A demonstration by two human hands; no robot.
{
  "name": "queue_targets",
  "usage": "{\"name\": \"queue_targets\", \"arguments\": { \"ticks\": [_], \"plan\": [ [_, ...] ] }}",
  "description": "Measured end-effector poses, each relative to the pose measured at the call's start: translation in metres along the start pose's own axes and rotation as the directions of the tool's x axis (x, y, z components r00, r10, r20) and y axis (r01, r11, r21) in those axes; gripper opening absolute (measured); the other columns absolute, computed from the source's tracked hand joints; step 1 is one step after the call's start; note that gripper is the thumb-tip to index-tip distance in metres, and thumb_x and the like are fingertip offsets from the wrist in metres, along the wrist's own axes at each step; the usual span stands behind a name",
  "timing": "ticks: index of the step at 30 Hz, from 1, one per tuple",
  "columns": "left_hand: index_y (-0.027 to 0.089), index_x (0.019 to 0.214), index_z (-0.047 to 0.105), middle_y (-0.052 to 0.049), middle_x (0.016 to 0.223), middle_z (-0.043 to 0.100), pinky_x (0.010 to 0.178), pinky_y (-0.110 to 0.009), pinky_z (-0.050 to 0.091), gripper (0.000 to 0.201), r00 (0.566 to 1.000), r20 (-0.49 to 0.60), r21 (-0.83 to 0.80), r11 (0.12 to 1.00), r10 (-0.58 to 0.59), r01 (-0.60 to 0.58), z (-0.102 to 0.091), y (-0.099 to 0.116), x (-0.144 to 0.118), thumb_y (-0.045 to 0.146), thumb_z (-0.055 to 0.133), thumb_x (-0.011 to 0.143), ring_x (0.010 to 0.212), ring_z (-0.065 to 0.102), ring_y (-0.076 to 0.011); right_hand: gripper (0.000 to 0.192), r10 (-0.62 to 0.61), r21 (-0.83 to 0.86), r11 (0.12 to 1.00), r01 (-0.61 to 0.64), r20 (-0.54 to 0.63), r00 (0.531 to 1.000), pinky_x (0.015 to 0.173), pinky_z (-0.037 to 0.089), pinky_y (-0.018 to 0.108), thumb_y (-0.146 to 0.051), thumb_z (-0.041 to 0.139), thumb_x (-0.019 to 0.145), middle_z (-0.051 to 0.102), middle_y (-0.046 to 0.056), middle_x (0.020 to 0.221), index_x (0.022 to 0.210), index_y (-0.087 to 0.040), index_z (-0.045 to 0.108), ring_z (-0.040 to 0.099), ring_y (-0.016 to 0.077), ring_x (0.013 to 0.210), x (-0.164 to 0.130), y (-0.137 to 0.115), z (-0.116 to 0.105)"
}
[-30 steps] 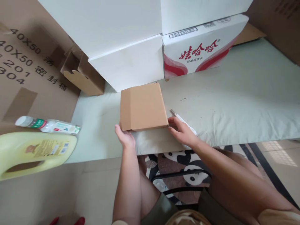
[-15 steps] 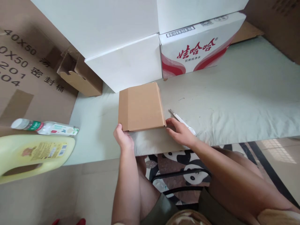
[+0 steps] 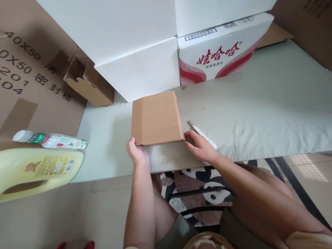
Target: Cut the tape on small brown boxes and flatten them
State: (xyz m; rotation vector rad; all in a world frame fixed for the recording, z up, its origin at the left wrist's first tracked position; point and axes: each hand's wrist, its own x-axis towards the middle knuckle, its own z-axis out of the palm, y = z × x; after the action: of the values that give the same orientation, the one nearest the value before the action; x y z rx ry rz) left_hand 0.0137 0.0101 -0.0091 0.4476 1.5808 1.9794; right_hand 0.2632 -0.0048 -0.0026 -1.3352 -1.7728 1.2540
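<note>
A flat cardboard box [image 3: 156,118] lies on the bench [image 3: 259,114] before a white carton [image 3: 140,71] — light, stiff, probably best taken at its near corners. It is steadied there by the left hand [image 3: 137,154] and right hand [image 3: 200,147], fingers loosely spread — a white pen [image 3: 202,134] beside it.

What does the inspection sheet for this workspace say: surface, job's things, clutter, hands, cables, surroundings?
Surface: pale green cloth-covered table.
Job's things: flat brown cardboard box, lying closed on the table.
Clutter: white pen-like tool; clear plastic bottle; yellow plastic jug.
Hands: left hand at the box's near left corner; right hand at its near right corner.
Cables: nothing seen.
Surroundings: stacked white cartons; red-printed carton; panda-print stool.
</note>
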Motion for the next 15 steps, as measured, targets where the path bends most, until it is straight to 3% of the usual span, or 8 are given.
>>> {"name": "queue_targets", "arguments": {
  "ticks": [6,15],
  "plan": [
    [0.018,0.073,0.059,-0.002,0.074,0.059,0.060,-0.025,0.039,0.028,0.999,-0.030,-0.038,0.999,-0.036,0.035,0.003,0.003,-0.004,0.045,0.063,0.068,0.076,0.060,-0.0157,0.022,-0.028,-0.095,0.995,0.026,-0.022,0.999,0.095,0.051,0.044,-0.033,0.051,0.089,0.071,0.012,0.116,0.108,-0.022,0.056,0.067,0.0282,0.111,-0.002,-0.001,0.004],
    [0.018,0.086,0.067,-0.006,0.089,0.070,0.075,-0.027,0.046,0.032,0.999,-0.035,-0.087,0.996,-0.037,0.033,0.008,0.004,-0.013,0.044,0.063,0.069,0.097,0.065,-0.0204,0.019,-0.059,-0.156,0.987,0.049,-0.060,0.996,0.087,0.050,0.040,-0.032,0.049,0.085,0.068,0.012,0.105,0.101,-0.022,0.051,0.065,0.0266,0.100,-0.003,0.001,0.010]
  ]
}}
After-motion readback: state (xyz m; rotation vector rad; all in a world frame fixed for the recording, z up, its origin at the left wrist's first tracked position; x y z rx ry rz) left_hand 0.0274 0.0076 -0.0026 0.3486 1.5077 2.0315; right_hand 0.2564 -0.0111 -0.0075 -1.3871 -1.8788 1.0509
